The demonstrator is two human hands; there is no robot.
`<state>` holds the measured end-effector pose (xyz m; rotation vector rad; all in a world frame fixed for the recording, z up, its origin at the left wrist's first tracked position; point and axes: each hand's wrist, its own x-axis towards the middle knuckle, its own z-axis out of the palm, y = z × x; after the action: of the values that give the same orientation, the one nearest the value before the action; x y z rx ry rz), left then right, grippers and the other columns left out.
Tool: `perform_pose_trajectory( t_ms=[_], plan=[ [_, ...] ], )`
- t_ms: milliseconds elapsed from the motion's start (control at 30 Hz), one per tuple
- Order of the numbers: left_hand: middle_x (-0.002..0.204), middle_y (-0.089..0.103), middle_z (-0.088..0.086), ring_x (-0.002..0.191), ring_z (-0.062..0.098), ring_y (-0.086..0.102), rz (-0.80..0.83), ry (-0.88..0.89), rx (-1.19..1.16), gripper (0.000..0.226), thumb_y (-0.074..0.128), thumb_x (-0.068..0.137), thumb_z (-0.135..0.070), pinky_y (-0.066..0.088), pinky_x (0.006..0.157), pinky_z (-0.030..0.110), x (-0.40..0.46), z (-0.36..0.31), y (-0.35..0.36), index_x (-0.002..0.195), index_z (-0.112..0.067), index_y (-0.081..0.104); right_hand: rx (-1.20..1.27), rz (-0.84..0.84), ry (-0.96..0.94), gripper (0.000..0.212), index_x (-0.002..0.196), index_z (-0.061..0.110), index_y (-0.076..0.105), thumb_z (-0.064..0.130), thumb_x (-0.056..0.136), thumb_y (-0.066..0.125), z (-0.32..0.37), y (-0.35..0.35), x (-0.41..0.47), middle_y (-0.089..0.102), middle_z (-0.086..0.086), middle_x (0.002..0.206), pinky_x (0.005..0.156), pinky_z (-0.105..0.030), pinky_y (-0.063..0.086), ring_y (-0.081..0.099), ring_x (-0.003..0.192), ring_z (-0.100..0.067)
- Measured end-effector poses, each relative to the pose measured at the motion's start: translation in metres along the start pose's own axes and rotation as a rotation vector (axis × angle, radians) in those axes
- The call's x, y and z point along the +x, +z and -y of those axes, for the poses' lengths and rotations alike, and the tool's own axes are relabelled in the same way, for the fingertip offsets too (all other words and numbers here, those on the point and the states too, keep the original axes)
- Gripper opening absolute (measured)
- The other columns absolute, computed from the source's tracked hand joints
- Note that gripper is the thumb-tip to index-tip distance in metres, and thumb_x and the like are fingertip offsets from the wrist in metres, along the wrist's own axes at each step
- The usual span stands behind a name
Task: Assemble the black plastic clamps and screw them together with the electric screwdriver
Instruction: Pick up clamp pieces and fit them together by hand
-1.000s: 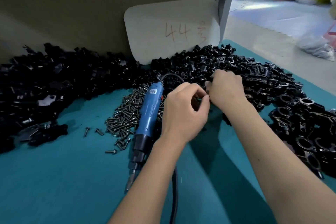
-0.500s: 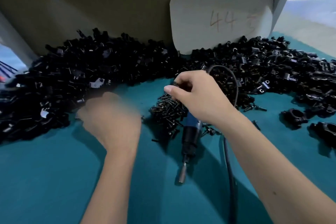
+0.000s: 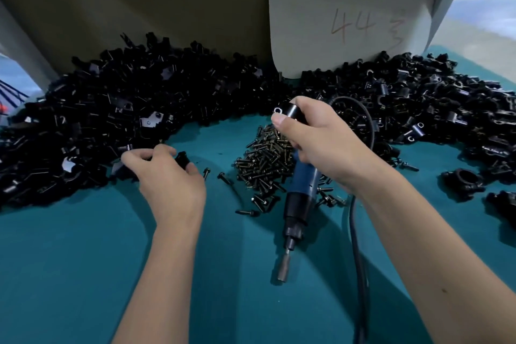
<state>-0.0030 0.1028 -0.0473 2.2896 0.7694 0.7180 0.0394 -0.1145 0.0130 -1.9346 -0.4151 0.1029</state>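
My left hand [image 3: 170,179] is at the edge of the left pile of black clamp parts [image 3: 111,120], fingers curled round one black clamp piece [image 3: 183,158]. My right hand [image 3: 318,142] hovers over the heap of screws [image 3: 265,165] and pinches a second black clamp piece [image 3: 287,111] between thumb and fingers. Beneath that hand the blue electric screwdriver [image 3: 303,193] lies on the teal table [image 3: 83,274], bit pointing toward me. Its upper end is hidden by my hand.
Another pile of black clamp parts [image 3: 424,109] fills the right back. Assembled clamps [image 3: 462,180] sit at the right edge. The screwdriver's cable [image 3: 360,260] runs down beside my right forearm. A white card marked 44 [image 3: 349,19] leans on the back wall.
My left hand left my right hand, swung left to the left pile and now grips a clamp piece. My right hand stays over the screws with its piece. The view turned left.
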Motion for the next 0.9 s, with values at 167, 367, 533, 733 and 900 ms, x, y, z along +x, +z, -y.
perform_pose_trajectory(
  t_ms=[167, 367, 533, 733, 900],
  plan=[
    [0.124, 0.052, 0.006, 0.069, -0.016, 0.059, 0.041, 0.056, -0.318, 0.02, 0.079, 0.086, -0.012, 0.043, 0.071, 0.007, -0.012, -0.015, 0.013, 0.103, -0.022, 0.073, -0.077, -0.032, -0.062, 0.042, 0.09, 0.006, 0.053, 0.045, 0.106, 0.055, -0.007, -0.002, 0.003, 0.04, 0.005, 0.065, 0.059, -0.035, 0.037, 0.037, 0.054, -0.013],
    [0.097, 0.075, -0.002, 0.08, 0.007, 0.067, 0.396, -0.11, -1.065, 0.025, 0.071, 0.093, 0.001, 0.054, 0.073, 0.021, -0.025, -0.041, 0.018, 0.102, -0.021, 0.076, -0.007, -0.084, -0.027, 0.04, 0.148, 0.027, 0.051, 0.038, 0.109, 0.051, -0.021, -0.008, 0.009, 0.042, 0.026, 0.089, 0.09, -0.034, 0.034, 0.038, 0.08, 0.006],
    [0.114, 0.068, 0.02, 0.077, 0.015, 0.063, 0.682, -0.41, -1.456, 0.03, 0.049, 0.101, 0.004, 0.055, 0.066, 0.02, -0.03, -0.053, 0.019, 0.122, -0.005, 0.068, 0.124, -0.118, -0.09, 0.018, 0.12, 0.027, 0.05, 0.027, 0.105, 0.058, -0.023, -0.003, 0.008, 0.067, 0.007, 0.095, 0.078, -0.037, 0.04, 0.054, 0.079, -0.006],
    [0.106, 0.069, 0.02, 0.081, 0.022, 0.062, 0.76, -0.548, -1.587, 0.042, 0.055, 0.076, -0.003, 0.056, 0.066, 0.025, -0.029, -0.052, 0.018, 0.113, 0.001, 0.074, 0.041, -0.183, -0.188, 0.022, 0.109, 0.037, 0.067, 0.028, 0.091, 0.077, -0.023, -0.008, 0.008, 0.075, 0.011, 0.112, 0.09, -0.043, 0.054, 0.065, 0.093, -0.002],
    [0.107, 0.07, 0.022, 0.078, 0.018, 0.066, 0.798, -0.521, -1.599, 0.045, 0.069, 0.071, 0.001, 0.055, 0.067, 0.025, -0.028, -0.048, 0.017, 0.115, 0.004, 0.074, -0.009, -0.203, -0.199, 0.026, 0.109, 0.032, 0.078, 0.02, 0.087, 0.084, -0.025, -0.007, 0.006, 0.074, 0.008, 0.105, 0.094, -0.049, 0.057, 0.07, 0.098, -0.02]
  ],
)
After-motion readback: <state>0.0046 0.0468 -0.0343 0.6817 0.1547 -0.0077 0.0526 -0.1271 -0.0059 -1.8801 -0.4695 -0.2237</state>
